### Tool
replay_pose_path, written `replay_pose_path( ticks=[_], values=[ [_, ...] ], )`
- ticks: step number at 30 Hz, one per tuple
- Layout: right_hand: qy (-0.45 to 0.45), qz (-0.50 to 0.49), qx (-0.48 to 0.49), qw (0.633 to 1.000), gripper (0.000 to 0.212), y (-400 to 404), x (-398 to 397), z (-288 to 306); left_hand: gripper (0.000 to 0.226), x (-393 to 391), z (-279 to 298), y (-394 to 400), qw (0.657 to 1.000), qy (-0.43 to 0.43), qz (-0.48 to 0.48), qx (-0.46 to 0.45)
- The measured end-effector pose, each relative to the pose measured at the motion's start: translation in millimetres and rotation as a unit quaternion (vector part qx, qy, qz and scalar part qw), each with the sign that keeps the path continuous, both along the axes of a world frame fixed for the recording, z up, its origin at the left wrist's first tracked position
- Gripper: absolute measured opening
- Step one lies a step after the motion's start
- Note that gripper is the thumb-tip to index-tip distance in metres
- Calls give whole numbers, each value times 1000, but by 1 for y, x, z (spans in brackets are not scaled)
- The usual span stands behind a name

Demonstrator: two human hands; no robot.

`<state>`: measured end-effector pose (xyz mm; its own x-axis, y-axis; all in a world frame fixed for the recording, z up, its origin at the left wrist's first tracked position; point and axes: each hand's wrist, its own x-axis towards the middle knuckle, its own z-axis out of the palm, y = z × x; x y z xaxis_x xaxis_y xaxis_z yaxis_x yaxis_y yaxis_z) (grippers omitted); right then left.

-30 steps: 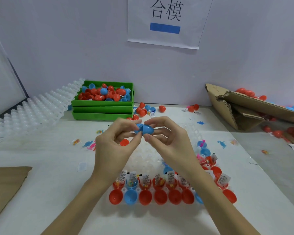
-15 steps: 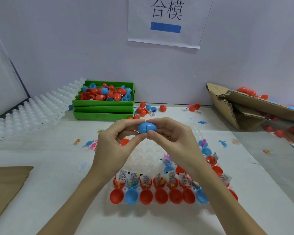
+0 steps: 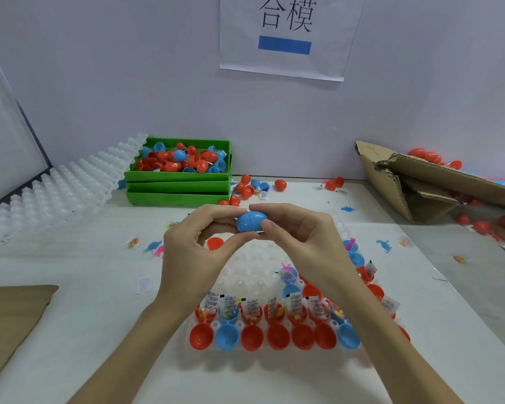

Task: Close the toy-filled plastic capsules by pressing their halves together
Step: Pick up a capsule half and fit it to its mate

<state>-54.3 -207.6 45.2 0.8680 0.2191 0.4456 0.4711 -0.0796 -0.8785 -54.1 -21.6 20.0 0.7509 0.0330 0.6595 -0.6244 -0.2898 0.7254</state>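
A blue capsule (image 3: 250, 221) with its two halves joined is held in the air above the table centre. My left hand (image 3: 193, 252) pinches its left end and my right hand (image 3: 306, 240) pinches its right end. Below my hands lies a clear white holder tray (image 3: 254, 272). Its near rows hold several open red and blue capsule halves (image 3: 277, 335) and halves filled with small toys and paper slips (image 3: 252, 312). A loose red half (image 3: 215, 243) lies behind my left hand.
Stacked green bins (image 3: 178, 185) of red and blue halves stand at the back left, beside empty white trays (image 3: 56, 193). A torn cardboard box (image 3: 420, 185) with closed capsules lies at the right. Loose capsules (image 3: 254, 188) and small toy dinosaurs (image 3: 384, 244) dot the table.
The two blue halves, held slightly apart and askew a second ago, have come together into one closed capsule. Both hands stay on it at nearly the same height.
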Motion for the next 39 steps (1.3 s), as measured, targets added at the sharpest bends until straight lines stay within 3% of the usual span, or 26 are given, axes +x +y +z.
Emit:
replay_pose_path(
  ticks=[7,10,14,21,31,39],
  values=[
    [-22,-16,-9,1000,32,4,2,-8,39,1,-3,0,998,-53,20,41],
    [-3,-18,-11,1000,32,13,-1,-13,39,0,-6,0,989,-92,58,97],
    [-17,-90,-46,995,30,29,-8,-21,41,0,-8,-1,977,-132,77,149],
    [65,-173,-94,978,19,32,-10,-25,46,1,-13,-1,957,-171,52,229],
    [61,-157,-66,984,7,36,-17,-22,40,-4,-13,-6,953,-193,51,228],
    [13,-146,-102,984,9,34,-20,-16,38,-6,-14,-12,954,-195,72,214]
  ],
)
